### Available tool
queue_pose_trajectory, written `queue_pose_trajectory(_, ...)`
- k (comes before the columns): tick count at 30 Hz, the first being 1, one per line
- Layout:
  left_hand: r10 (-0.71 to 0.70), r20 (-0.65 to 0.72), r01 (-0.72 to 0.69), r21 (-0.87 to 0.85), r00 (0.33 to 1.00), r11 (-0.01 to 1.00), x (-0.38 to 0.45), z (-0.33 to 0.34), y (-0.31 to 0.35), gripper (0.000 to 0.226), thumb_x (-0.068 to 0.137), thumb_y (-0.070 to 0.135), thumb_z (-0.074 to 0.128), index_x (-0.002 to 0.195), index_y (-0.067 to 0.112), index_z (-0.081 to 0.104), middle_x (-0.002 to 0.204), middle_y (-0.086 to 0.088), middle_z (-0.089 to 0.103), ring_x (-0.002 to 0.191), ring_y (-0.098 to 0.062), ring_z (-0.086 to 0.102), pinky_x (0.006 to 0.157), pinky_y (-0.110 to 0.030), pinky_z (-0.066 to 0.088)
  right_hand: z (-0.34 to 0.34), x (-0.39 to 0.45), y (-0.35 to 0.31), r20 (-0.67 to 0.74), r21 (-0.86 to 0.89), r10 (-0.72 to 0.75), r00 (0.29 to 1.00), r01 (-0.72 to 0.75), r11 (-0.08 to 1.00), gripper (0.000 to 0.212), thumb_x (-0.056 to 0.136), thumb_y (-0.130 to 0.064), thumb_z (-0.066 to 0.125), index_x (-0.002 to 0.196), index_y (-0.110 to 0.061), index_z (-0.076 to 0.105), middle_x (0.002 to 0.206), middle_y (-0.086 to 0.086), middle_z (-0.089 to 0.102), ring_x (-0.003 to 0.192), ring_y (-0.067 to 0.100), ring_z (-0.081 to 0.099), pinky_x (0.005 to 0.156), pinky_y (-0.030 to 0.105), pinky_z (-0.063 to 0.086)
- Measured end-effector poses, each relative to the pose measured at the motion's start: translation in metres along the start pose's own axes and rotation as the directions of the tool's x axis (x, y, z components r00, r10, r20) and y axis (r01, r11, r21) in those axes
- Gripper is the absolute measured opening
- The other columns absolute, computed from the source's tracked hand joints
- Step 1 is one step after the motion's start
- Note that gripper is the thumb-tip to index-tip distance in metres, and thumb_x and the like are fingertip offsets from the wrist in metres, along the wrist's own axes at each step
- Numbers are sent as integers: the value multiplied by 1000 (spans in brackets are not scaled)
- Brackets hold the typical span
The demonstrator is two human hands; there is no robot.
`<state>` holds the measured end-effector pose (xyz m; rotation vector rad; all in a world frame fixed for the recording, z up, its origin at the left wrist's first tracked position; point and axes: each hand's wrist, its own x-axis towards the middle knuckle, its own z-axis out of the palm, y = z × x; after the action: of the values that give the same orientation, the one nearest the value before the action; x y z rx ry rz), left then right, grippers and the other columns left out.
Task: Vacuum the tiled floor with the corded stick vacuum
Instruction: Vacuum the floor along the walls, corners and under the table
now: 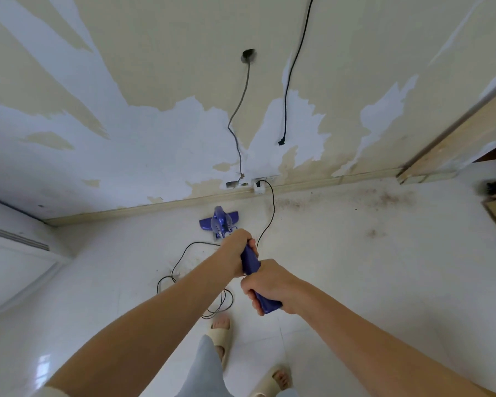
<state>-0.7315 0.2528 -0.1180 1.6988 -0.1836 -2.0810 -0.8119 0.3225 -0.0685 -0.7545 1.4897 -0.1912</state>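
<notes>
1. Gripping the blue handle (251, 263) with both hands: left hand (236, 250) wrapped round its upper part, fingers curled tight; right hand (267, 286) wrapped round the lower end, fingers curled underneath.
2. Vacuum head (218, 222), blue, sits flat on the white tiled floor (355, 267), close to the skirting (155, 207) and just left of the socket (259, 187).
3. Cord (271, 213) runs from the plug in the socket down across the floor to the handle near the left hand. More cord lies in loose loops on the tiles under the left forearm, near the left foot.
4. Wall (155, 67): beige covering peeled away in large white patches. A grey wire (239, 110) hangs from a hole; a black cable (287, 96) hangs beside it, its end loose.
5. Dark specks on the tiles along the skirting right of the socket.
6. Feet in beige slippers (221, 329) at bottom centre.
</notes>
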Motion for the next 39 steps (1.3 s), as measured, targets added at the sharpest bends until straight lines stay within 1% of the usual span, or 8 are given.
queue_pose_trajectory(9,60,-61,-56,66,996,996,5,-60,39,26,92,1,42,69,11,41,40,1,41,44,-9,34,42,-18,35,71,35,-33,-33,100,-12,999,15,995,16,72,4,45,59,-6,46,32,3,44,27,14,41,44,20,40)
queue_pose_trajectory(12,66,-47,-59,144,997,988,8,-80,59,27,92,0,41,68,12,40,37,2,40,44,-8,34,45,-18,35,95,48,-50,-67,194,6,998,7,981,7,71,3,47,71,-3,50,37,5,46,26,14,43,43,20,43)
queue_pose_trajectory(15,51,-32,-46,134,998,990,3,-99,66,27,93,0,43,68,12,41,43,2,41,31,-4,38,37,-13,37,116,51,-57,-81,236,44,996,-23,972,14,75,2,48,88,-2,52,46,6,50,27,14,44,38,15,40)
queue_pose_trajectory(17,44,-16,-42,109,999,993,1,-110,70,29,93,1,44,67,12,41,45,1,40,28,-3,38,35,-11,36,126,54,-63,-72,224,53,996,-36,974,22,74,-2,49,95,-2,54,62,11,54,35,16,50,42,20,45)
queue_pose_trajectory(25,69,-12,-68,79,998,995,2,-131,84,25,90,-2,42,70,13,40,43,2,38,30,-3,38,35,-13,37,143,67,-79,-101,188,39,994,-19,982,26,78,2,49,103,-1,53,74,11,53,37,14,50,39,21,44)
queue_pose_trajectory(28,40,20,-41,73,999,996,2,-127,69,21,90,-2,41,74,12,42,42,2,40,30,-3,39,35,-12,37,137,62,-64,-110,147,49,993,-32,989,24,79,-1,52,103,-1,54,65,9,52,27,11,47,37,20,41)
queue_pose_trajectory(31,35,40,-37,49,999,998,7,-123,64,21,90,-1,43,73,12,42,45,2,40,32,-3,39,36,-13,38,132,64,-57,-106,121,46,993,-33,992,26,75,-1,52,100,-1,55,61,9,51,29,13,47,45,25,45)
queue_pose_trajectory(39,30,37,-31,20,999,999,12,-113,61,19,91,1,45,75,12,43,49,2,42,32,-3,40,37,-13,39,117,56,-56,-126,83,19,992,-8,997,15,79,3,49,92,-4,49,62,9,48,23,10,41,33,14,35)
